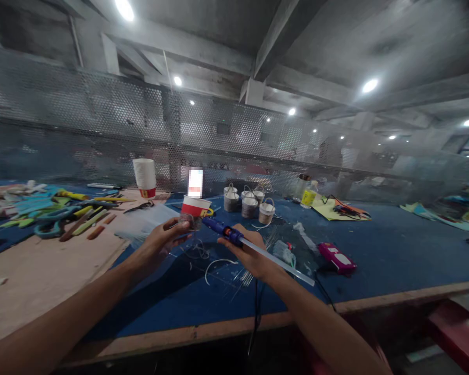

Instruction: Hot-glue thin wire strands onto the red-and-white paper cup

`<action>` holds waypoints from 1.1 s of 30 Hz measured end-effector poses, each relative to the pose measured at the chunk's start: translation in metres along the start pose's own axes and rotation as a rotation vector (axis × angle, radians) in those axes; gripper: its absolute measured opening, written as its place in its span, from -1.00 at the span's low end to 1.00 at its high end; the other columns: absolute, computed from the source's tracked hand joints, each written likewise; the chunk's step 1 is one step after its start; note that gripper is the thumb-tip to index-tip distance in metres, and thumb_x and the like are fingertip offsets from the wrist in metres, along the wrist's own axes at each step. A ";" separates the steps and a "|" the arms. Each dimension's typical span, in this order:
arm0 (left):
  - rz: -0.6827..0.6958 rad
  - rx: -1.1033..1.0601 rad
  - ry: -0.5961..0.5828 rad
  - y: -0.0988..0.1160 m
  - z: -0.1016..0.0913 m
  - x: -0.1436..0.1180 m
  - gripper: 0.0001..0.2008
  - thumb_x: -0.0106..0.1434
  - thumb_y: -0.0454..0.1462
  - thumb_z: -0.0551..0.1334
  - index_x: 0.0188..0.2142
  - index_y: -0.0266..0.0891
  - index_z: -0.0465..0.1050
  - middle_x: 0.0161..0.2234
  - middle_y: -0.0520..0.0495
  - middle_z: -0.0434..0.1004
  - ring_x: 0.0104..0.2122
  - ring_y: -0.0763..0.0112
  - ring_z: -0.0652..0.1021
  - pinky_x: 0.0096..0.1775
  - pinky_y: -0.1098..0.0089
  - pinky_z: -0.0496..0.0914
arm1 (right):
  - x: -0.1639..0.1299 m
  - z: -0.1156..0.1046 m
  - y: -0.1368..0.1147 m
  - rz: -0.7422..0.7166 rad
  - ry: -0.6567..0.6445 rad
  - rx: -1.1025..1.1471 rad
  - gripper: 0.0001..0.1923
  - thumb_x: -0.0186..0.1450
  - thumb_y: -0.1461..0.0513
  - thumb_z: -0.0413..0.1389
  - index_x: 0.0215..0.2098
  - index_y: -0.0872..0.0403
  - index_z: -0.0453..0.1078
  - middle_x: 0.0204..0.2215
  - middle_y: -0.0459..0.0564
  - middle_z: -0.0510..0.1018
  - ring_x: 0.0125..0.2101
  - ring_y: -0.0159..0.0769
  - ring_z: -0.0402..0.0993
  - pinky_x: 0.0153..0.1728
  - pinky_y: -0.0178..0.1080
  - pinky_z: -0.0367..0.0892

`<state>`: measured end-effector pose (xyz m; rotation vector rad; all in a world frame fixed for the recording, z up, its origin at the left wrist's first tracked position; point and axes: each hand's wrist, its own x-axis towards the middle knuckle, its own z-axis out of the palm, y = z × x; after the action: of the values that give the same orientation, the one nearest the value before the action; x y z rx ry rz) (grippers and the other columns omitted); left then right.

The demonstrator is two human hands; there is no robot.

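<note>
**Glue gun nozzle meets cup over the blue mat**

While the left hand [168, 237] wraps its fingers around the lower part of a small paper cup [194, 211] with a red band, the right hand [250, 255] grips a blue glue gun [223, 232] by its body. Both hands are closed on what they hold, and both hover just above the blue mat [394, 255], near the front edge of the table.

The relation that matters is the line of the gun. Its long axis runs on a diagonal: the nozzle points up and to the left, touching or nearly touching the cup's side, while a clear glue stick [281, 263] juts out behind, down and to the right past the wrist. The cup stands roughly upright, directly left of the nozzle. The left hand is the nearer one to the cup; the right reaches it only through the tool.

Beyond the hands stand small finished buckets [250, 203], a stack of cups [145, 177], and scissors [50, 221] off to the left.
</note>
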<state>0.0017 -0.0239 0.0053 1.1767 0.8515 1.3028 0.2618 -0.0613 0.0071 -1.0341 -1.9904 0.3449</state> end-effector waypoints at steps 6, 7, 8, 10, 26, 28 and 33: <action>-0.013 -0.005 -0.019 0.002 0.000 -0.002 -0.47 0.06 -0.03 0.53 -0.03 -0.24 0.66 0.01 -0.26 0.71 0.06 0.00 0.61 0.12 0.10 0.45 | -0.001 0.000 0.001 -0.015 0.014 -0.004 -0.70 0.44 -0.01 0.14 -0.30 0.02 0.34 -0.51 -0.19 0.42 -0.50 -0.39 0.33 -0.43 -0.35 0.11; -0.014 -0.008 -0.026 0.001 -0.001 -0.002 -0.47 0.06 -0.03 0.53 -0.03 -0.23 0.66 0.01 -0.26 0.71 0.06 0.00 0.61 0.12 0.10 0.46 | -0.001 0.000 0.002 -0.017 0.017 -0.002 -0.69 0.45 -0.01 0.14 -0.30 0.02 0.33 -0.51 -0.19 0.42 -0.50 -0.39 0.32 -0.42 -0.35 0.12; -0.013 -0.009 -0.032 0.001 -0.001 -0.002 -0.48 0.06 -0.02 0.53 -0.04 -0.23 0.66 0.02 -0.26 0.71 0.07 -0.01 0.61 0.12 0.09 0.46 | -0.001 0.000 0.002 -0.018 0.020 -0.003 -0.69 0.45 -0.02 0.14 -0.30 0.02 0.33 -0.51 -0.19 0.42 -0.50 -0.39 0.33 -0.42 -0.35 0.12; -0.012 -0.007 -0.038 0.000 -0.002 -0.001 -0.49 0.08 -0.02 0.52 -0.04 -0.22 0.67 0.03 -0.27 0.70 0.06 -0.03 0.61 0.12 0.06 0.45 | -0.001 0.000 0.004 -0.015 0.028 -0.011 -0.67 0.44 -0.03 0.14 -0.31 0.02 0.34 -0.51 -0.19 0.42 -0.50 -0.38 0.33 -0.42 -0.35 0.12; -0.064 -0.082 -0.144 -0.005 -0.012 0.002 -0.55 0.28 -0.07 0.38 0.09 -0.23 0.63 0.04 -0.27 0.70 0.10 0.03 0.60 0.17 0.12 0.42 | 0.001 0.000 0.003 0.031 0.039 -0.008 -0.64 0.44 -0.07 0.11 -0.33 0.01 0.33 -0.54 -0.18 0.40 -0.52 -0.36 0.33 -0.44 -0.34 0.11; -0.078 -0.108 -0.167 -0.007 -0.014 0.003 -0.56 0.34 -0.09 0.33 0.13 -0.25 0.59 0.07 -0.26 0.69 0.11 0.06 0.59 0.20 0.12 0.38 | 0.001 0.000 0.003 0.037 0.035 -0.001 -0.63 0.43 -0.07 0.12 -0.34 0.01 0.32 -0.54 -0.18 0.39 -0.52 -0.36 0.33 -0.45 -0.34 0.11; -0.112 -0.178 -0.204 -0.006 -0.015 0.003 -0.59 0.39 -0.13 0.28 0.16 -0.23 0.57 0.13 -0.20 0.66 0.16 0.09 0.56 0.23 0.14 0.35 | 0.001 0.001 0.006 0.034 0.040 0.025 -0.62 0.43 -0.08 0.13 -0.34 0.01 0.31 -0.55 -0.19 0.38 -0.51 -0.37 0.33 -0.45 -0.34 0.11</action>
<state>-0.0111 -0.0176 -0.0040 1.0843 0.6309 1.1213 0.2635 -0.0564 0.0038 -1.0518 -1.9306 0.3636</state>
